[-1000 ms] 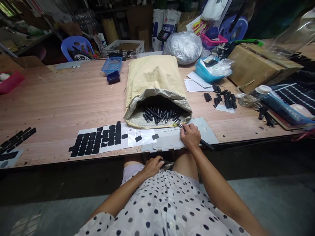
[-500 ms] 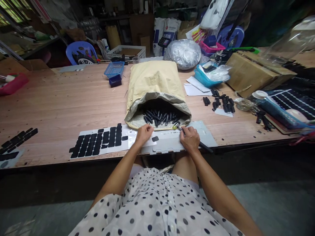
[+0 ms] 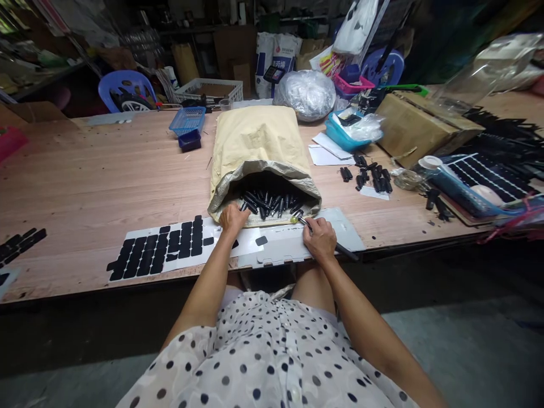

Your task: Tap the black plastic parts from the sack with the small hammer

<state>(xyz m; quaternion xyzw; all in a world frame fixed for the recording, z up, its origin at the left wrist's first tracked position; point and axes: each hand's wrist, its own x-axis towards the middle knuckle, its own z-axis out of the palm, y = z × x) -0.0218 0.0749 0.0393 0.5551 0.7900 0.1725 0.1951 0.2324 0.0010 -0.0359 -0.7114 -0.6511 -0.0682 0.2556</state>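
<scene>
A tan woven sack [image 3: 255, 141] lies open on the wooden table [image 3: 106, 175], its mouth full of several small black stick-like parts [image 3: 270, 203]. My left hand [image 3: 233, 218] reaches into the sack's mouth with fingers curled over the nearest black parts. My right hand [image 3: 318, 241] rests on a grey sheet [image 3: 293, 243] and is closed on a thin dark tool [image 3: 304, 222] whose yellow-green tip points at the sack. A white sheet carrying rows of black pads [image 3: 161, 249] lies to the left of my hands.
More loose black parts [image 3: 372, 175] lie at the right, beside a cardboard box [image 3: 420, 127] and a blue tray [image 3: 348, 133]. A blue basket [image 3: 187, 120] stands at the back left. Black strips [image 3: 19, 243] lie at the far left edge.
My left hand rose from my lap, crossed the white sheet and reached the sack's mouth. My right hand stayed on the grey sheet with the tool.
</scene>
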